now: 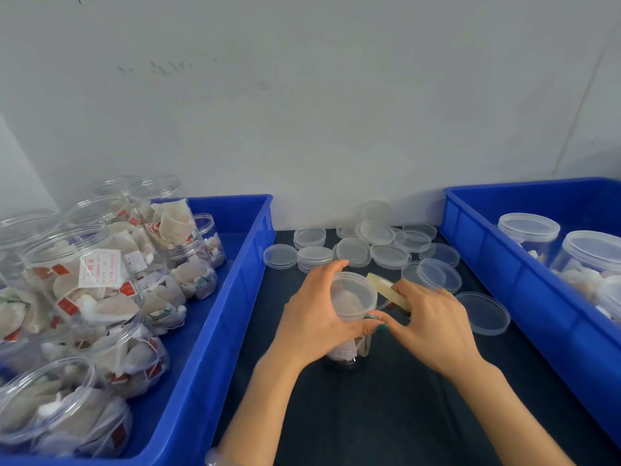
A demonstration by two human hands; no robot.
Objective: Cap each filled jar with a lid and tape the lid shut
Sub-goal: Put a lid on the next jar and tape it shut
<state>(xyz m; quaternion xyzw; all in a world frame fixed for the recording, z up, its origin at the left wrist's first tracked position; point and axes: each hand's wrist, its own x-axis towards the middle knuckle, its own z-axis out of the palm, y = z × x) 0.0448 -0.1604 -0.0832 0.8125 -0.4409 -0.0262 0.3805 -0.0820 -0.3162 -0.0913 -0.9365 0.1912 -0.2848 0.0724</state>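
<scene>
Between left blue bin (242,284) and right blue bin (487,257), on dark mat (369,415): filled jar (347,351) stood upright, lid (353,292) seated. Left hand (312,317) wrapped jar top. Right hand (433,326) gripped tape roll (386,286), thumb at lid edge. I judged jar light, thin plastic, slick, squeezable; I'd hold stiff rim, not mid-wall. Tape end too small to see.

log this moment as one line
step: taping | left hand: grips capped jar | right hand: holds tape roll beside jar rim | spare lids: behind jar
</scene>
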